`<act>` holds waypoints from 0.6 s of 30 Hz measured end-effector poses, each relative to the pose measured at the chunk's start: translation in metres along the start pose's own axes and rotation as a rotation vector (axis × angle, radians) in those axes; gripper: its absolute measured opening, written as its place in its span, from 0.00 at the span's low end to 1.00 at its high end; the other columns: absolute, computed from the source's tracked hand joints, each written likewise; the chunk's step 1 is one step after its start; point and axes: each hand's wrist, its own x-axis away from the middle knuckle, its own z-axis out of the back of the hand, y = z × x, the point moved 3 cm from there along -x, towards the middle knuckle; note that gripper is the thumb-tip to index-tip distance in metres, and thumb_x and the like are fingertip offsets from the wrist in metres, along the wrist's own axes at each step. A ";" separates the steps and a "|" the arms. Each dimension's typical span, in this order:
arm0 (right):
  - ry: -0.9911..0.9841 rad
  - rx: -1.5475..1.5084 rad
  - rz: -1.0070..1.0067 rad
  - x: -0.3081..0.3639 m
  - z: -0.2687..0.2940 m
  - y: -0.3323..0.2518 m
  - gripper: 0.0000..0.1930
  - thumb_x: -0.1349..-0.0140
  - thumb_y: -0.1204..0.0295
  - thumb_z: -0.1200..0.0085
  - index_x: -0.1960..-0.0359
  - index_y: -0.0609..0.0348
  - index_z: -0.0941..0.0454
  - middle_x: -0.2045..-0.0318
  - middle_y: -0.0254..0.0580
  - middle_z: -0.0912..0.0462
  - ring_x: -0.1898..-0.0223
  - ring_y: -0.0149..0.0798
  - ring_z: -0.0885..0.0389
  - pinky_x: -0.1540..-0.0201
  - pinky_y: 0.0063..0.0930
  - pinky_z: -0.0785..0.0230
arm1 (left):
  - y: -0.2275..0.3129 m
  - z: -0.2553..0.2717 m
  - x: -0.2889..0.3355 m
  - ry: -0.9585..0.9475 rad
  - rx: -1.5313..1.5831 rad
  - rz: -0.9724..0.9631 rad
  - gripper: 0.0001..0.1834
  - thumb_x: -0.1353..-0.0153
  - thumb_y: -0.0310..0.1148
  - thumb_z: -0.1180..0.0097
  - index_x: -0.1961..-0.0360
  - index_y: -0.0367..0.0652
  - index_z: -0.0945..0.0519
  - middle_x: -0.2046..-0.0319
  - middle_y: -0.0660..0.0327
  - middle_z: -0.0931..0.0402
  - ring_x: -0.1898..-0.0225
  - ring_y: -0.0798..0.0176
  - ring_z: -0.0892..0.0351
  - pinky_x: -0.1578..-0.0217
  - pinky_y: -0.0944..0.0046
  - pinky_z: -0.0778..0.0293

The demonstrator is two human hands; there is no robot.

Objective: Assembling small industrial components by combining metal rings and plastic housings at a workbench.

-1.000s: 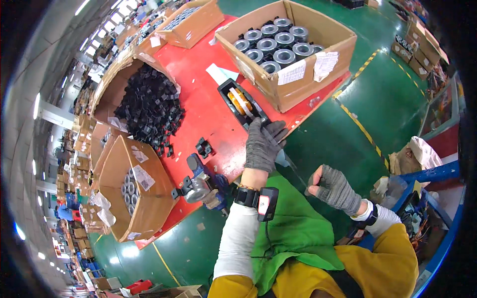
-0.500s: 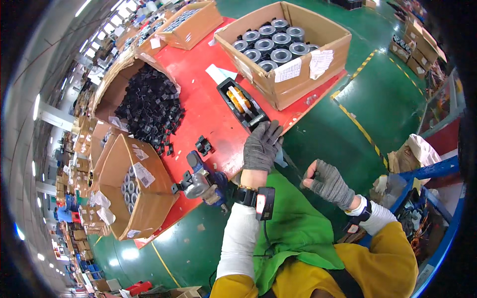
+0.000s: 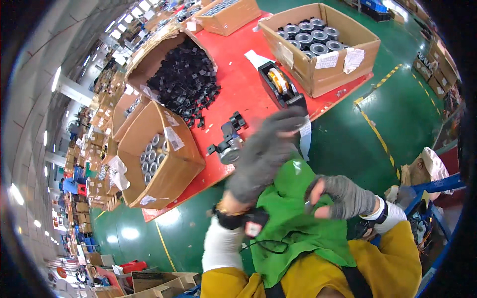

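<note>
Here left hand (image 3: 266,154) blurred, touching white tape (image 3: 304,136).

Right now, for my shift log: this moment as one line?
left hand: gloved, blurred, by tape dispenser | right hand: gloved, over green cloth | red table

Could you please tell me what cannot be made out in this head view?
- Left hand: motion-blurred; its fingers and any hold are unreadable.
- Right hand: whatever its fingertips pinch is too small.
- Tape dispenser: near end hidden behind the left hand.
- Black parts: individual shapes too small.
</note>
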 end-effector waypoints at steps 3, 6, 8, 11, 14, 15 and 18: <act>-0.130 0.046 0.147 -0.022 -0.027 -0.013 0.13 0.47 0.66 0.42 0.65 0.60 0.27 0.68 0.39 0.22 0.62 0.39 0.22 0.57 0.30 0.31 | 0.014 0.059 0.021 0.072 -0.153 0.030 0.31 0.34 0.53 0.72 0.49 0.40 0.26 0.45 0.54 0.33 0.43 0.57 0.36 0.40 0.59 0.46; -0.171 0.026 0.190 -0.042 -0.049 -0.020 0.14 0.46 0.64 0.43 0.64 0.59 0.27 0.67 0.39 0.22 0.61 0.39 0.22 0.56 0.31 0.31 | 0.006 0.106 0.040 0.109 -0.462 0.051 0.48 0.42 0.70 0.82 0.52 0.38 0.24 0.43 0.52 0.35 0.39 0.55 0.42 0.39 0.54 0.49; -0.167 0.010 0.117 -0.048 -0.059 -0.020 0.13 0.46 0.64 0.44 0.63 0.59 0.27 0.65 0.41 0.21 0.59 0.38 0.23 0.54 0.31 0.32 | -0.004 0.121 0.048 0.097 -0.420 0.067 0.49 0.43 0.70 0.83 0.52 0.38 0.24 0.42 0.52 0.36 0.39 0.55 0.43 0.38 0.53 0.53; -0.142 0.057 0.124 -0.059 -0.067 -0.021 0.13 0.45 0.65 0.44 0.63 0.59 0.26 0.65 0.41 0.21 0.59 0.38 0.22 0.54 0.31 0.31 | -0.025 0.136 0.054 0.114 -0.281 0.097 0.49 0.43 0.71 0.85 0.52 0.38 0.24 0.42 0.52 0.36 0.38 0.54 0.44 0.36 0.52 0.59; -0.132 0.062 0.105 -0.063 -0.072 -0.019 0.14 0.46 0.64 0.44 0.62 0.59 0.26 0.65 0.41 0.21 0.59 0.39 0.23 0.54 0.31 0.32 | -0.034 0.143 0.053 0.117 -0.246 0.079 0.49 0.43 0.70 0.84 0.51 0.38 0.24 0.42 0.52 0.36 0.38 0.55 0.45 0.36 0.52 0.60; -0.128 0.062 0.094 -0.062 -0.072 -0.019 0.14 0.46 0.64 0.44 0.62 0.59 0.26 0.65 0.41 0.21 0.59 0.39 0.23 0.54 0.31 0.32 | -0.035 0.144 0.051 0.100 -0.311 0.049 0.49 0.43 0.70 0.84 0.51 0.38 0.24 0.42 0.52 0.36 0.37 0.54 0.45 0.36 0.52 0.60; -0.103 0.050 0.065 -0.066 -0.075 -0.014 0.14 0.46 0.64 0.44 0.61 0.59 0.26 0.65 0.41 0.21 0.59 0.39 0.23 0.54 0.31 0.32 | -0.041 0.152 0.050 0.142 -0.202 0.090 0.48 0.43 0.70 0.84 0.51 0.39 0.25 0.42 0.53 0.37 0.37 0.55 0.45 0.36 0.52 0.60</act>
